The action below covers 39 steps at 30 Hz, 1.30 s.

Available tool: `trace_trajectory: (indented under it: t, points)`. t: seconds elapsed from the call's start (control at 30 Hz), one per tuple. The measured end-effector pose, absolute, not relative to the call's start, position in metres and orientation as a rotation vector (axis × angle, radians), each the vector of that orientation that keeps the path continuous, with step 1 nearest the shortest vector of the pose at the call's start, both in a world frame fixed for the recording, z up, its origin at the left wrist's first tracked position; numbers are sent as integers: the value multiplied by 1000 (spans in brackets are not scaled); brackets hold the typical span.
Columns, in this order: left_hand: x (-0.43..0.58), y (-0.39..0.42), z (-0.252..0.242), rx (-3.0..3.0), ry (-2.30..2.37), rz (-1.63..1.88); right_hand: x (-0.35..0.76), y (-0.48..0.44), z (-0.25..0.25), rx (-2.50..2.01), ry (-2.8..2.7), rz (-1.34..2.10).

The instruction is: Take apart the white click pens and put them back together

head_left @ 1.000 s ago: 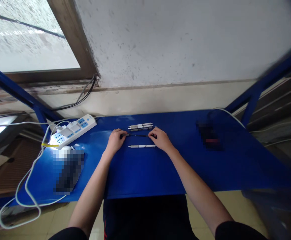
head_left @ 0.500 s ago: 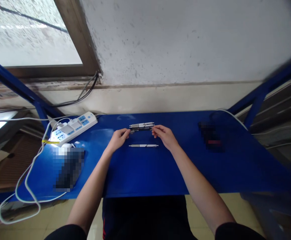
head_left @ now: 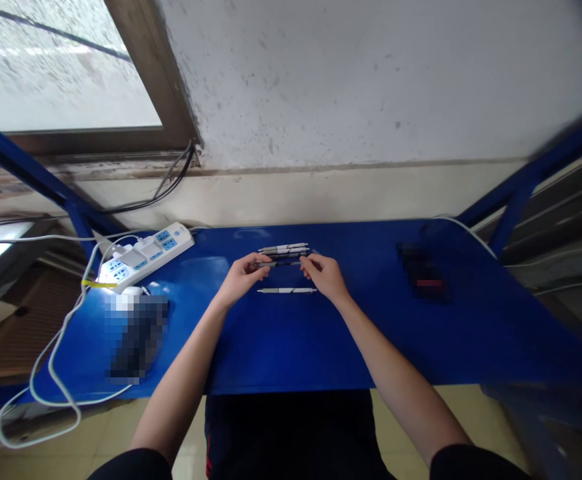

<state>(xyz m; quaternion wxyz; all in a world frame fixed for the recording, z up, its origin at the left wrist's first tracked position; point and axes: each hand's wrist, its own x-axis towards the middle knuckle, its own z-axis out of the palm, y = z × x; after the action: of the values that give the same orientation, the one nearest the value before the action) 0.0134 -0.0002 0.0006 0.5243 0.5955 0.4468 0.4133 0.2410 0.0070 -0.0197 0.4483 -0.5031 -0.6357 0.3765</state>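
Note:
Between my two hands a dark pen (head_left: 283,264) lies crosswise. My left hand (head_left: 243,275) pinches its left end, and the fingers of my right hand (head_left: 325,275) close on its right end. Just beyond it, several white and grey pens (head_left: 287,249) lie side by side, partly covered by my fingertips. Closer to me, a single white and grey pen (head_left: 287,291) rests alone on the blue table (head_left: 291,347), parallel to the others and apart from both hands.
At the left, a white power strip (head_left: 148,253) with plugs and loose white cables (head_left: 53,360) stands by a blurred dark object (head_left: 141,337). Another blurred black object (head_left: 423,273) lies at the right. Blue frame posts rise at both sides, and a wall closes the back.
Both hands have drawn slightly nearer to me and closer together, bringing the dark pen away from the group behind it. The single near pen has stayed put.

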Motion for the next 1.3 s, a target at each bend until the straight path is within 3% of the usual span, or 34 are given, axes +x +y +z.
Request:
trace_trajectory:
  t: [0.13,0.33,0.53,0.67,0.93,1.3]
  points:
    - [14,2,-2,1326,1114,1061,245,9,-19,-1226,-1620,856]
    - [11,6,-9,1178,1096,1161,280,24,-29,-1586,-1595,221]
    - [10,7,-12,1138,1077,1148,291,26,-45,-1831,-1655,141]
    - [9,8,-13,1132,1075,1146,292,28,-40,-1763,-1532,324]
    - [11,6,-10,1273,1156,1125,279,27,-23,-1244,-1092,1213]
    - [14,1,-3,1405,1195,1011,265,19,-19,-1129,-1306,1316]
